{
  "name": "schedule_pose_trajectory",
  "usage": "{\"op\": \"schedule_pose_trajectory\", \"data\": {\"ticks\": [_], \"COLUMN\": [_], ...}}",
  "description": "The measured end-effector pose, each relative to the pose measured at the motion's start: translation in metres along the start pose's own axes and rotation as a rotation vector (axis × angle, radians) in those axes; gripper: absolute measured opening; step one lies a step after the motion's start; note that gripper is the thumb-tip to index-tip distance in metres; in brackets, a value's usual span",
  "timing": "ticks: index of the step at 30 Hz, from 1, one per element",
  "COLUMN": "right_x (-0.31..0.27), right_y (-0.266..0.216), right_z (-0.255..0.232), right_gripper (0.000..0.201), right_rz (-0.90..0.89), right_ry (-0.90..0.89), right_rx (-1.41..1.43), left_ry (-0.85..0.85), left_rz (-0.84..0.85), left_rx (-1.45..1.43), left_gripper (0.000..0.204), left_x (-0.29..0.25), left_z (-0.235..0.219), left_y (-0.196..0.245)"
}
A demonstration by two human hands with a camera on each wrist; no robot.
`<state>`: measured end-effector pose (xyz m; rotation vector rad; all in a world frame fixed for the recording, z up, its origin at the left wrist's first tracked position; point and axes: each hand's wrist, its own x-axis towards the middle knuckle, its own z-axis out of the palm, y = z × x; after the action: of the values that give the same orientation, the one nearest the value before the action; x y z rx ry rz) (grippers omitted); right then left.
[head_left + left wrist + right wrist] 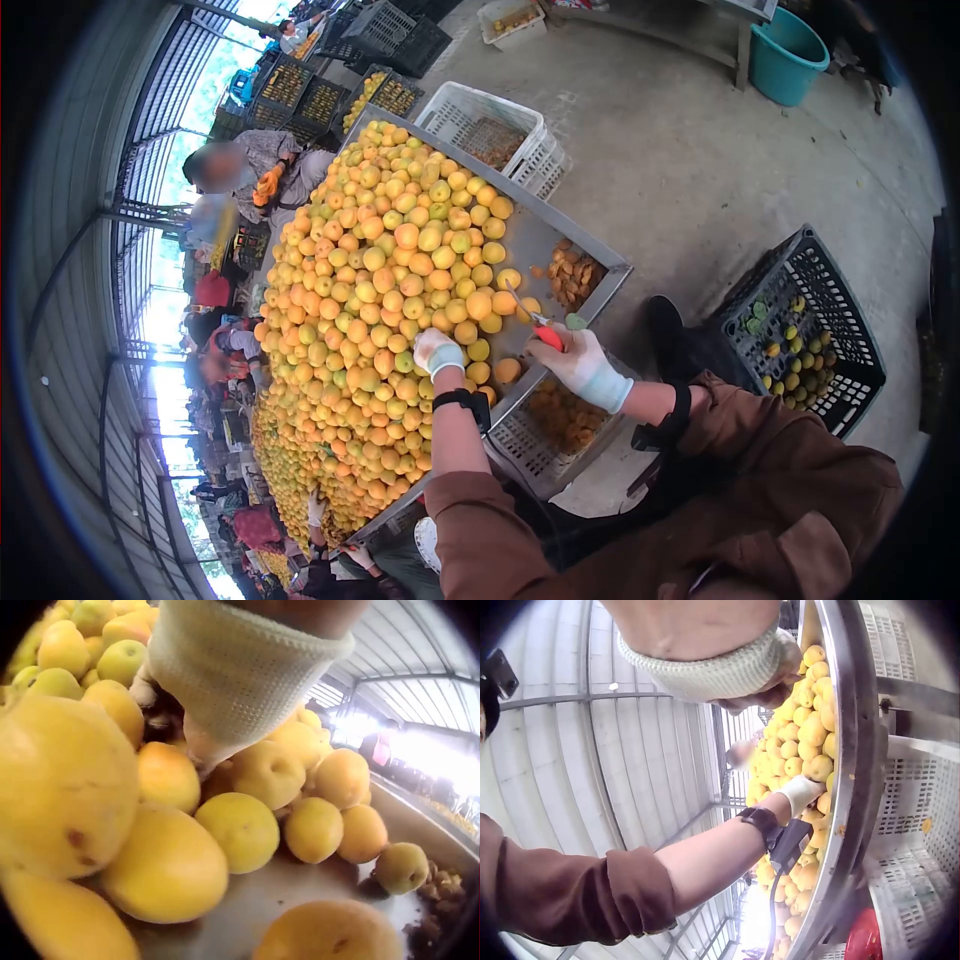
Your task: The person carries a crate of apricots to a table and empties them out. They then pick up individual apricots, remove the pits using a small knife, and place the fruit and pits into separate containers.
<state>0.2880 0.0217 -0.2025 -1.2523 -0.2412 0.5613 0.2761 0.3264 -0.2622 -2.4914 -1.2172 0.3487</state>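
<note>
My left hand (438,354), in a white knit glove, reaches down into a big heap of apricots (405,235). In the left wrist view its fingers go in among the fruit beside an orange apricot (169,778); I cannot tell whether they grip one. My right hand (582,368), also gloved, grips a red-handled tool (549,337) with a thin metal blade pointing toward the heap. This hand is over the near edge of the metal tray (530,235). The glove cuff (705,675) fills the top of the right wrist view, where the tool is hidden.
Brownish-orange pieces (574,275) lie in the tray's corner. Below the edge stands a crate (530,445) with more pieces. A black crate (845,345) of fruit is at right, a white crate (455,105) beyond the tray. Another person (275,160) sits across the heap.
</note>
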Motion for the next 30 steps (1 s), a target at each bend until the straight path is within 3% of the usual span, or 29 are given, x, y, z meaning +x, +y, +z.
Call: {"op": "schedule_pose_trajectory", "data": {"ticks": [1, 3, 6, 8, 10, 12, 13, 16, 18, 20, 21, 23, 24, 26, 28, 29, 30], "right_x": [0.001, 0.006, 0.012, 0.01, 0.008, 0.007, 0.008, 0.008, 0.01, 0.01, 0.011, 0.016, 0.017, 0.019, 0.021, 0.02, 0.026], "right_y": [0.003, 0.003, 0.007, 0.007, 0.002, 0.008, 0.008, 0.001, -0.004, -0.014, -0.011, -0.003, -0.002, -0.003, 0.008, 0.008, 0.017], "right_z": [0.001, -0.002, -0.007, -0.007, -0.008, -0.006, -0.004, -0.006, -0.01, -0.013, -0.013, -0.015, -0.017, -0.016, -0.01, -0.009, -0.003], "right_gripper": [0.018, 0.02, 0.022, 0.024, 0.028, 0.029, 0.03, 0.032, 0.031, 0.03, 0.03, 0.029, 0.029, 0.028, 0.025, 0.019, 0.021], "right_rz": [0.031, 0.019, 0.026, 0.039, 0.054, 0.045, 0.038, 0.011, 0.021, 0.108, 0.109, 0.087, 0.093, 0.077, -0.006, 0.053, -0.071], "right_ry": [0.01, 0.03, 0.061, 0.077, 0.056, 0.037, 0.014, 0.019, 0.026, 0.074, 0.077, 0.102, 0.114, 0.131, 0.128, 0.131, 0.186], "right_rx": [0.13, 0.121, 0.149, 0.199, 0.053, 0.079, 0.102, 0.028, -0.003, 0.088, 0.091, 0.097, 0.096, 0.042, 0.235, 0.292, 0.182], "left_ry": [-0.027, -0.037, 0.121, 0.148, -0.116, -0.398, -0.394, -0.471, -0.313, 0.052, 0.05, 0.403, 0.403, 0.375, 0.451, 0.52, 0.555], "left_rz": [-0.022, -0.037, 0.115, 0.107, 0.009, -0.169, -0.161, -0.152, -0.026, 0.372, 0.374, 0.46, 0.478, 0.552, 0.713, 0.814, 0.769], "left_rx": [-0.024, -0.056, -0.042, -0.116, -0.902, -1.971, -1.969, -2.364, -1.863, -1.055, -1.051, 0.028, 0.159, 0.138, 0.064, -0.021, -0.156], "left_gripper": [0.021, 0.021, 0.041, 0.049, 0.042, 0.035, 0.035, 0.029, 0.026, 0.028, 0.028, 0.018, 0.017, 0.016, 0.015, 0.014, 0.03], "left_x": [-0.002, -0.005, -0.034, -0.032, -0.023, -0.015, -0.008, 0.026, 0.024, 0.041, 0.05, 0.062, 0.069, 0.077, 0.079, 0.077, 0.072], "left_z": [-0.007, -0.024, -0.046, -0.045, -0.054, -0.066, -0.07, -0.096, -0.129, -0.129, -0.122, -0.109, -0.105, -0.105, -0.1, -0.101, -0.11], "left_y": [-0.002, 0.0, -0.01, -0.032, -0.055, -0.059, -0.054, -0.004, 0.046, 0.089, 0.104, 0.127, 0.138, 0.135, 0.109, 0.097, 0.09]}}
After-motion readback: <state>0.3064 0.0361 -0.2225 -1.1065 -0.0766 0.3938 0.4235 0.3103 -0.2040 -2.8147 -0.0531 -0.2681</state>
